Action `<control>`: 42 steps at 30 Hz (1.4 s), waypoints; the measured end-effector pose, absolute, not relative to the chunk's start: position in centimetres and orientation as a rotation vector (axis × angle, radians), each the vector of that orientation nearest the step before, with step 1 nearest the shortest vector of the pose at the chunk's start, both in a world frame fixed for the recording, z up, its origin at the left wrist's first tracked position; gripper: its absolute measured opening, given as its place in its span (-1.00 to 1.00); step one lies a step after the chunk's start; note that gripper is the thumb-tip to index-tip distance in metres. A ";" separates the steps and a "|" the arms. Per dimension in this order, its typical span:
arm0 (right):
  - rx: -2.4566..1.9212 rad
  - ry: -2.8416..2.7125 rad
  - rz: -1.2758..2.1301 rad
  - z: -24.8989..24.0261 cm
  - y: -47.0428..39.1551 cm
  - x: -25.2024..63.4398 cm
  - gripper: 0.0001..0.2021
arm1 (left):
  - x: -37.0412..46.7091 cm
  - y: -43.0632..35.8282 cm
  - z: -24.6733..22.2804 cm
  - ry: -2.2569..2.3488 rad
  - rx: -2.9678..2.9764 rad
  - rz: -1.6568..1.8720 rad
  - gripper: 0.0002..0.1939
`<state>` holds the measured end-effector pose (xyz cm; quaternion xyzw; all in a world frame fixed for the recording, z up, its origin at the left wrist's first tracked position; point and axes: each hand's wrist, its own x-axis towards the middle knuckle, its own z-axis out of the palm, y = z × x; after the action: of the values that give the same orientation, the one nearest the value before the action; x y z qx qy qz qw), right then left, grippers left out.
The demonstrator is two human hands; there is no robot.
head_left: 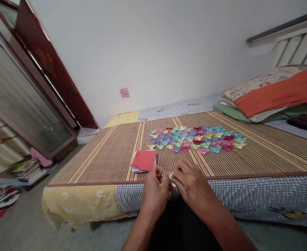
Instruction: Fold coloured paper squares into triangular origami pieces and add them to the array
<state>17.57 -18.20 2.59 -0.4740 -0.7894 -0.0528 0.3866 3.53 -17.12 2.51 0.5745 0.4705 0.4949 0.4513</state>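
Between my two hands is a small folded piece of pale yellow paper (pixel 171 179), partly hidden by the fingers. My left hand (pixel 157 184) pinches its left side, and my right hand (pixel 190 177) pinches its right side, just over the front edge of the bed. Close behind my left hand lies a stack of square paper sheets (pixel 143 160) with a red one on top. Farther back, several rows of small folded paper boats (pixel 195 139) in many colours stand on the striped mat.
A striped mat (pixel 103 153) covers the bed, over a checked and yellow sheet (pixel 82 202). Folded bedding (pixel 278 90) is piled at the right by the headboard. A pink note (pixel 124 92) is on the white wall. Books (pixel 25 169) lie at the left near a glass-panelled door (pixel 25 90).
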 end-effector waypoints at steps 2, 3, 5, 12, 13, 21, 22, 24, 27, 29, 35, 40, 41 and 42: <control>-1.219 -1.989 -0.089 2.4 -18.1 17.6 -0.85 | 3.7 -17.0 2.4 1.144 1.355 1.248 -0.76; -1.224 -1.982 -0.062 2.4 -18.1 17.6 -0.84 | 3.8 -17.0 2.2 1.133 1.328 1.254 -0.75; -1.232 -1.972 -0.010 2.3 -18.1 17.7 -0.83 | 4.0 -16.8 2.0 1.114 1.296 1.262 -0.74; -1.237 -1.969 0.110 1.7 -17.7 18.1 -0.78 | 4.2 -16.4 1.1 1.076 1.289 1.241 -0.72; -1.236 -1.971 0.118 1.6 -17.6 18.1 -0.78 | 4.1 -16.5 1.1 1.069 1.309 1.224 -0.72; -1.263 -1.972 0.153 1.9 -17.9 18.8 -0.77 | 2.3 -17.4 1.6 1.105 1.374 1.127 -0.64; -1.264 -1.982 0.141 1.9 -17.9 18.9 -0.77 | 2.1 -17.3 1.5 1.129 1.430 1.121 -0.66; -1.256 -2.015 0.109 2.0 -17.9 18.8 -0.79 | 1.9 -17.1 1.4 1.161 1.574 1.099 -0.72; -1.229 -2.037 0.068 1.9 -17.9 18.5 -0.83 | 2.0 -16.5 1.2 1.187 1.708 1.062 -0.82; -1.213 -2.030 0.059 1.8 -17.9 18.3 -0.83 | 2.3 -16.3 1.2 1.202 1.728 1.062 -0.85; -1.203 -1.996 0.056 1.6 -18.2 17.8 -0.81 | 3.0 -16.3 1.0 1.270 1.565 1.185 -0.80; -1.235 -1.979 0.159 1.7 -18.2 17.7 -0.78 | 3.5 -15.7 0.2 1.267 1.453 1.206 -0.77; -1.247 -1.979 0.175 1.7 -18.1 17.7 -0.78 | 3.6 -15.5 0.0 1.265 1.427 1.204 -0.76; -1.262 -1.979 0.190 1.6 -18.0 17.8 -0.78 | 3.7 -15.4 -0.3 1.260 1.402 1.199 -0.75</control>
<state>17.79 -17.98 1.64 -0.4951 -0.7762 0.0743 0.3832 3.75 -15.37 -0.26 0.5641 0.5068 0.4825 0.4384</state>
